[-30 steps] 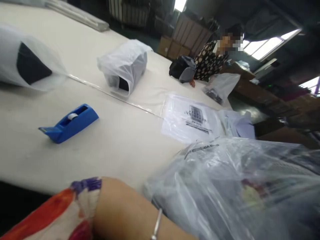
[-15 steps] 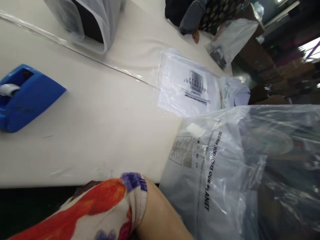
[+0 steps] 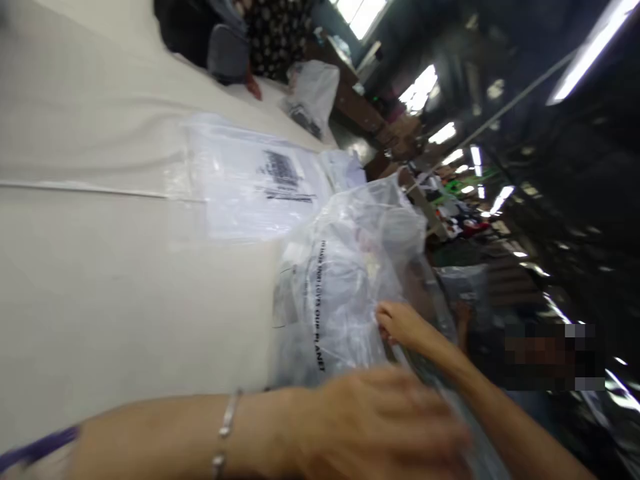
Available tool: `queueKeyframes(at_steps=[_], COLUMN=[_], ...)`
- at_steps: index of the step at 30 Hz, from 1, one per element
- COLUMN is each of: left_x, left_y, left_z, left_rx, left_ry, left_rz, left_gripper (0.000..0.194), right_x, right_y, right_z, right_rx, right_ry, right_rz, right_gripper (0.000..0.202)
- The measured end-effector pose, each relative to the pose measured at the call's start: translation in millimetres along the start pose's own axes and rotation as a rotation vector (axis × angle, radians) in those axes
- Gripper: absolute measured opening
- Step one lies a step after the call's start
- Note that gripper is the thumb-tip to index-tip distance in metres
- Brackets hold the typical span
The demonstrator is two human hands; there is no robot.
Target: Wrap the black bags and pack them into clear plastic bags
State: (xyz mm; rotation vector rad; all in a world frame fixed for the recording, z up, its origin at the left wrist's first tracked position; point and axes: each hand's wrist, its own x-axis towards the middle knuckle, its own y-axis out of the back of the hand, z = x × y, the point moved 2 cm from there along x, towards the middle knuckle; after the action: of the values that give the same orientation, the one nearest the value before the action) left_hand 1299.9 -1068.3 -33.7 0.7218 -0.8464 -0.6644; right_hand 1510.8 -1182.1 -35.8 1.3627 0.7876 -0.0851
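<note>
A clear plastic bag with black print point(image 3: 320, 300) lies over the table's edge, with pale folded material inside it. My right hand point(image 3: 400, 325) reaches in from the lower right, its fingers pinched on the bag's plastic. Nearer to the camera, my left hand point(image 3: 385, 423) extends across the bottom, in front of the bag. Its fingers are smeared by motion, so whether it touches the plastic cannot be made out. Beyond the bag, a flat stack of printed plastic bags point(image 3: 260, 183) rests on the white table.
The white table point(image 3: 125, 293) has a seam running across it. At its far side are a person's hand point(image 3: 253, 87) and a filled plastic bag point(image 3: 313, 93). Another person's hand point(image 3: 463, 312) is at the right, near a hanging bag. Bright ceiling lights show beyond.
The view has swung to the right, and the blue tape dispenser has left it. Both my hands have come into view, my right one gripping the bag, whose opening has shifted.
</note>
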Motion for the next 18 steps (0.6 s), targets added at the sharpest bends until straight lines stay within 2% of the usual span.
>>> queueKeyframes(at_steps=[2,3,4,5,7,8,10,12,15,18], left_x=[-37,-52,-62,-68,-70,-69,-66,-63,-65,-76], left_y=[8.4,5.5,-1.5,-11.3,-35.0,-46.4,-62.7,-67.1,-56.5,-40.8], left_z=[-46,-71,-95,-117,-149,-158,-162,-157,-151,-151], left_rx=[0.286,0.388,0.433,0.428,0.317,0.253,0.144,0.047,-0.201,-0.397], left_ry=[0.459,0.597,0.684,0.725,0.715,0.702,0.711,0.776,0.949,1.161], left_rz=[0.648,0.812,0.874,0.883,0.808,0.771,0.76,0.826,0.976,1.218], left_gripper=[0.039,0.045,0.05,0.051,0.05,0.046,0.037,0.033,0.029,0.032], right_x=[4,6,9,12,18,20,23,28,41,55], right_y=[1,1,-1,-4,-14,-19,-28,-33,-34,-38], right_z=[-6,-8,-9,-10,-12,-13,-13,-7,13,30], right_rx=[0.087,0.123,0.157,0.191,0.251,0.27,0.35,0.474,0.636,0.683], right_ry=[0.03,0.047,0.063,0.081,0.114,0.131,0.175,0.218,0.223,0.188], right_rz=[0.154,0.222,0.274,0.308,0.34,0.346,0.36,0.369,0.369,0.364], right_gripper=[0.016,0.018,0.022,0.026,0.037,0.044,0.056,0.056,0.046,0.042])
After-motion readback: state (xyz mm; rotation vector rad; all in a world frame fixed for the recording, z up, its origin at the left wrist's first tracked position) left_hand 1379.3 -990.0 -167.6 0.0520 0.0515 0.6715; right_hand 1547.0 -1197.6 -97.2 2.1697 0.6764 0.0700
